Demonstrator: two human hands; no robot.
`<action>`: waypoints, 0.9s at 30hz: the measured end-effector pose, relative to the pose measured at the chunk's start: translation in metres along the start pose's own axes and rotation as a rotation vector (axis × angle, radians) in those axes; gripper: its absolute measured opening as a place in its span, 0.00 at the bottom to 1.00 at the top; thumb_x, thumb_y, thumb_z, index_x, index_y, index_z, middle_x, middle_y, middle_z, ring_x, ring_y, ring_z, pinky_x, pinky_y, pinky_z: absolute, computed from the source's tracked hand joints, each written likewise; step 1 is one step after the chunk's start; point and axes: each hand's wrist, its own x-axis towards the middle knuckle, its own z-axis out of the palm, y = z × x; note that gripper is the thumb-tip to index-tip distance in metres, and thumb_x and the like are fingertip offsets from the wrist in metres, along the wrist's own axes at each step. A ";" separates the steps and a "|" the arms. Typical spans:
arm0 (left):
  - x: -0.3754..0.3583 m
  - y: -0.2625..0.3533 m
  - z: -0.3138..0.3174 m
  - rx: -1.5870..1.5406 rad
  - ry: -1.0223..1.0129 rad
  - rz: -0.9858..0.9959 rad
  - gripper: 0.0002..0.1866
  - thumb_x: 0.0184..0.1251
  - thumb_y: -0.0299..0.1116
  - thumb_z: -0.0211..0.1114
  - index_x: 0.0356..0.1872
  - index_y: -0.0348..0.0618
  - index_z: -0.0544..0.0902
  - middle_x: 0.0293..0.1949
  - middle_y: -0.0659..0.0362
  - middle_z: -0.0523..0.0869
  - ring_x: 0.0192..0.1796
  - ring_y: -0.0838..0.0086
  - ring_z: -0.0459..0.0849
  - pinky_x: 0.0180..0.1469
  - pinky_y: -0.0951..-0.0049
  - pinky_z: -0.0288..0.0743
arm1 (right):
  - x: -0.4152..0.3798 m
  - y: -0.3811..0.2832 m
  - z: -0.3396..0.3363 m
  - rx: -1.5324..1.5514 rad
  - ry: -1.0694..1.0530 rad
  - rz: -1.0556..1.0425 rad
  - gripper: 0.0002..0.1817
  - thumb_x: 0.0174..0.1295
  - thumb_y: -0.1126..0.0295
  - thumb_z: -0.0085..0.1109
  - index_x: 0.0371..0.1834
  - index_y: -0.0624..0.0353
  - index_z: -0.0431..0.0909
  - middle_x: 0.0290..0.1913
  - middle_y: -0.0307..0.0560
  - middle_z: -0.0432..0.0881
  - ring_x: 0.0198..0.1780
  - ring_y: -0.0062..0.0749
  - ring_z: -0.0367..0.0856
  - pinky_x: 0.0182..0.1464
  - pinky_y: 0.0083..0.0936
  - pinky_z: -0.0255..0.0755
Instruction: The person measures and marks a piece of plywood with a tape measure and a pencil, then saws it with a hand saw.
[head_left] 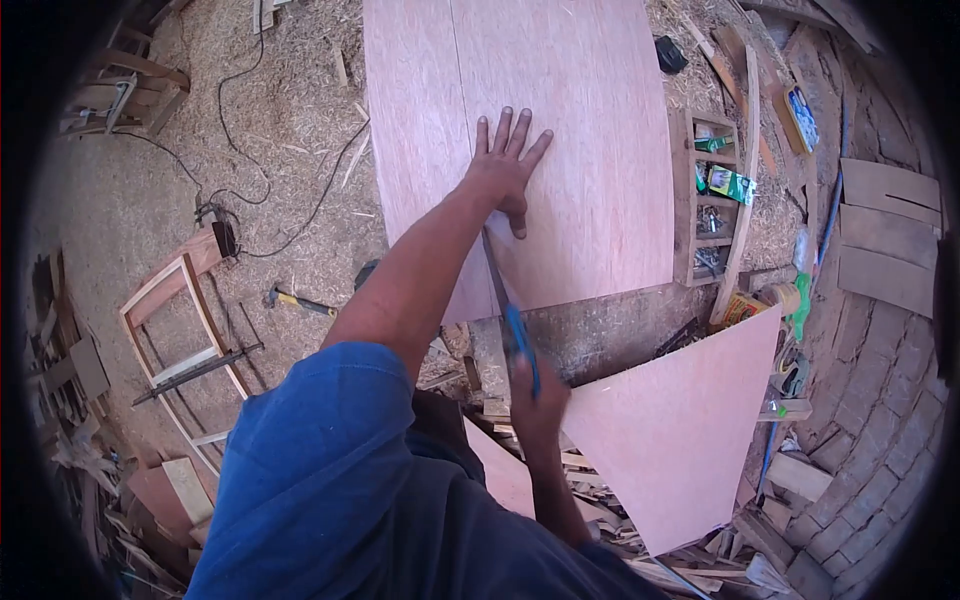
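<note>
My left hand (503,172) lies flat on a large pinkish plywood sheet (590,150), fingers spread and pointing away from me. My right hand (540,400) is wrapped round the blue handle of a handsaw (516,325). The saw's blade runs up into the near edge of the sheet, close below my left palm. A thin dark line crosses the sheet lengthwise, from the far edge down toward my left hand. My left forearm hides part of the sheet's left side.
A cut plywood piece (690,420) leans at the lower right. Wooden compartments (684,200) with small boxes and hardware stand right of the sheet. A wooden frame with a clamp (200,370) and a hammer (302,302) lie on the shaving-covered floor, where a black cable (318,212) trails. Offcuts surround my feet.
</note>
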 end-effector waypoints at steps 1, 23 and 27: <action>0.000 0.001 -0.001 0.006 -0.010 -0.004 0.92 0.22 0.55 0.95 0.92 0.56 0.37 0.90 0.37 0.29 0.90 0.39 0.22 0.84 0.27 0.20 | 0.035 0.001 0.019 -0.049 0.007 -0.072 0.18 0.81 0.64 0.58 0.65 0.64 0.84 0.36 0.64 0.89 0.34 0.53 0.91 0.39 0.42 0.80; 0.003 -0.001 0.003 0.004 0.011 0.006 0.93 0.22 0.54 0.95 0.92 0.57 0.36 0.90 0.38 0.28 0.90 0.39 0.22 0.84 0.26 0.21 | -0.027 -0.009 -0.009 -0.022 0.030 0.007 0.21 0.81 0.61 0.59 0.68 0.62 0.84 0.32 0.63 0.88 0.29 0.49 0.89 0.37 0.42 0.80; 0.004 -0.002 0.002 0.000 0.011 0.004 0.93 0.22 0.55 0.95 0.92 0.57 0.36 0.90 0.37 0.28 0.90 0.39 0.22 0.84 0.26 0.21 | -0.067 -0.013 -0.027 -0.006 0.113 0.079 0.18 0.81 0.61 0.59 0.61 0.62 0.88 0.21 0.44 0.76 0.25 0.19 0.74 0.28 0.32 0.71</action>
